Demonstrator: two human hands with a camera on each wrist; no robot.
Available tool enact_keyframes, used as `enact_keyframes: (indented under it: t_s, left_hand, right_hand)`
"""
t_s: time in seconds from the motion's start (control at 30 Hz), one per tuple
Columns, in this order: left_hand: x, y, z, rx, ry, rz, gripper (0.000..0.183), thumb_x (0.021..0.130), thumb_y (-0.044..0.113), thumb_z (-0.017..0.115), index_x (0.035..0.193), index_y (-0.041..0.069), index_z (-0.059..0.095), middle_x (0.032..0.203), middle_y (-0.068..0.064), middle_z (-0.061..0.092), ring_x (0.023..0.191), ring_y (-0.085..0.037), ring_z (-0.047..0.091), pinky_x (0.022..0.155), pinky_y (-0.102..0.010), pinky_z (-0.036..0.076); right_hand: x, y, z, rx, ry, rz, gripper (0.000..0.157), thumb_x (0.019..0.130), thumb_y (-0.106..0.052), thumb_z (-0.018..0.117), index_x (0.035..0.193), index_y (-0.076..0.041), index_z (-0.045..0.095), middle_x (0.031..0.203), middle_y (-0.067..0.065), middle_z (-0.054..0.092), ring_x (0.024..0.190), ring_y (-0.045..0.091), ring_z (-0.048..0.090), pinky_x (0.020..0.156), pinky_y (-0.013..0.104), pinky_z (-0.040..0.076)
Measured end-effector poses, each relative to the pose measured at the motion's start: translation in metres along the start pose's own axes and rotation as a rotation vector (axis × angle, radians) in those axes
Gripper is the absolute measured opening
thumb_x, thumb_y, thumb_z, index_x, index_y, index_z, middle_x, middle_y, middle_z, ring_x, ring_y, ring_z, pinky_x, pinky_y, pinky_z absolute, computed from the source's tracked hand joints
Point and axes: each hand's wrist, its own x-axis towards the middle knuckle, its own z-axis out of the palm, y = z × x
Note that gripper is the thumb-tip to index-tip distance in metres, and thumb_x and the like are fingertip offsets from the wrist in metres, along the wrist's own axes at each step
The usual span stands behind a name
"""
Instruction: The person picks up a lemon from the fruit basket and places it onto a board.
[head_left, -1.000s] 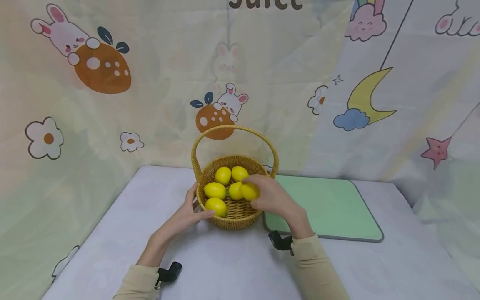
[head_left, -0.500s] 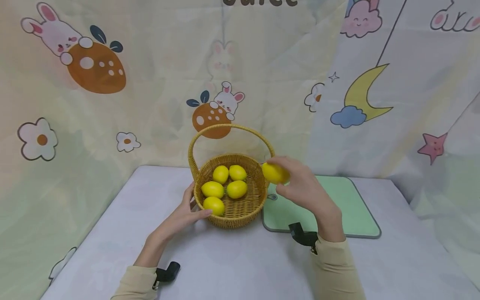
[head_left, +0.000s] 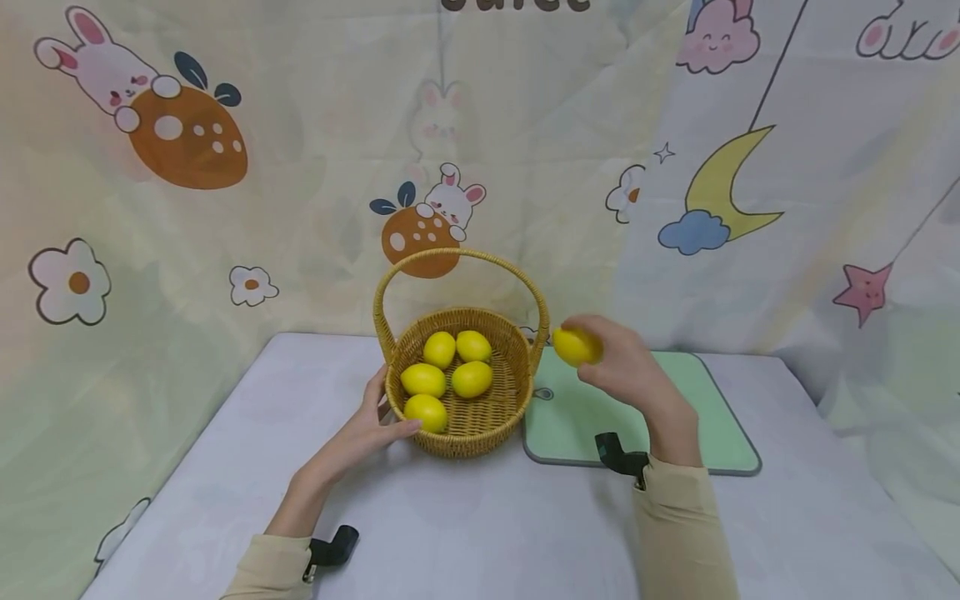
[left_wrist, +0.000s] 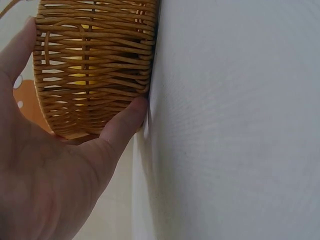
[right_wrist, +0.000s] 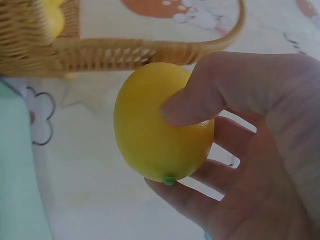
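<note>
A yellow lemon with a green tip is gripped by my right hand, raised over the back left of the green board. In the right wrist view the thumb lies across the lemon and the other fingers sit behind it. The round wicker basket holds several more lemons, mostly toward its left side, and its tall handle stands up. My left hand touches the basket's left side, thumb at the front rim. The left wrist view shows outstretched fingers against the woven wall.
A green cutting board with a grey edge lies flat on the table, right beside the basket. White cloth covers the table. A printed curtain with cartoon rabbits hangs close behind the basket.
My right hand has lifted the lemon out of the basket and carried it right, past the handle, over the board. The left hand stays on the basket.
</note>
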Motion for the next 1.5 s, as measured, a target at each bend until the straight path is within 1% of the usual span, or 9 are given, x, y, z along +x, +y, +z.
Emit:
enact_keyframes:
  t_s: [0.2,0.43,0.67,0.83,0.97,1.1,1.2,1.37,1.5]
  left_hand:
    - [0.001,-0.001,-0.001,0.003,0.006,0.006,0.109,0.087,0.043,0.073,0.156,0.041,-0.012,0.167,-0.002,-0.012,0.154,-0.042,0.005,0.120,-0.067,0.012]
    - [0.002,-0.003,-0.001,0.003,0.002,0.003,0.108,0.088,0.042,0.073,0.155,0.041,-0.011,0.167,-0.001,-0.012,0.154,-0.042,0.004,0.120,-0.068,0.010]
    - [0.002,-0.003,0.001,0.004,-0.001,-0.011,0.109,0.087,0.044,0.073,0.155,0.041,-0.012,0.167,-0.001,-0.012,0.155,-0.041,0.004,0.120,-0.068,0.010]
    - [0.001,-0.003,0.001,0.004,-0.002,-0.010,0.109,0.087,0.044,0.073,0.155,0.042,-0.012,0.167,-0.001,-0.012,0.154,-0.041,0.005,0.120,-0.068,0.010]
    - [0.001,-0.003,-0.001,0.001,0.000,-0.002,0.109,0.087,0.045,0.073,0.155,0.041,-0.012,0.167,-0.001,-0.011,0.154,-0.042,0.005,0.120,-0.068,0.010]
    - [0.000,-0.002,-0.001,-0.010,-0.007,0.004,0.111,0.086,0.045,0.074,0.156,0.039,-0.012,0.167,-0.002,-0.011,0.154,-0.042,0.005,0.121,-0.066,0.009]
    - [0.000,-0.001,0.000,-0.012,-0.007,0.006,0.111,0.086,0.045,0.074,0.156,0.039,-0.012,0.167,-0.003,-0.011,0.154,-0.042,0.005,0.121,-0.066,0.008]
    - [0.000,-0.002,0.000,-0.011,-0.008,0.002,0.111,0.086,0.045,0.074,0.156,0.040,-0.013,0.167,-0.003,-0.012,0.154,-0.042,0.005,0.120,-0.068,0.008]
    - [0.000,-0.002,-0.001,-0.010,-0.006,-0.003,0.111,0.086,0.045,0.074,0.156,0.040,-0.013,0.167,-0.003,-0.012,0.154,-0.043,0.005,0.120,-0.068,0.008]
  right_hand:
    - [0.018,0.029,0.023,-0.010,-0.044,0.007,0.060,0.075,0.004,0.063,0.133,-0.014,0.059,0.137,0.008,0.058,0.113,0.030,0.054,0.092,0.047,0.047]
    - [0.036,0.051,0.050,-0.001,-0.083,-0.002,0.063,0.074,0.007,0.065,0.134,-0.012,0.059,0.133,0.009,0.061,0.110,0.029,0.056,0.094,0.048,0.048]
    - [0.050,0.082,0.072,-0.019,-0.050,-0.062,0.063,0.073,0.010,0.067,0.133,-0.007,0.059,0.131,0.015,0.061,0.114,0.033,0.057,0.098,0.052,0.048]
    - [0.057,0.100,0.085,-0.029,-0.031,-0.105,0.063,0.073,0.016,0.063,0.132,-0.004,0.059,0.132,0.019,0.060,0.120,0.036,0.055,0.104,0.055,0.045]
    - [0.060,0.102,0.088,-0.032,-0.021,-0.093,0.062,0.076,0.016,0.061,0.133,-0.006,0.059,0.134,0.017,0.060,0.121,0.035,0.055,0.106,0.054,0.044]
    - [0.060,0.101,0.087,-0.048,-0.032,-0.065,0.063,0.077,0.016,0.060,0.136,-0.008,0.056,0.137,0.015,0.059,0.122,0.033,0.055,0.105,0.054,0.044]
    - [0.059,0.099,0.085,-0.063,-0.044,-0.045,0.064,0.079,0.015,0.060,0.139,-0.008,0.054,0.140,0.016,0.056,0.126,0.034,0.053,0.108,0.054,0.043]
    - [0.057,0.091,0.078,-0.067,-0.049,-0.017,0.071,0.077,0.012,0.062,0.144,-0.007,0.049,0.147,0.017,0.050,0.138,0.038,0.044,0.116,0.057,0.035]
    - [0.056,0.086,0.072,-0.067,-0.057,-0.002,0.074,0.076,0.010,0.062,0.146,-0.006,0.046,0.150,0.017,0.047,0.141,0.039,0.040,0.118,0.058,0.032]
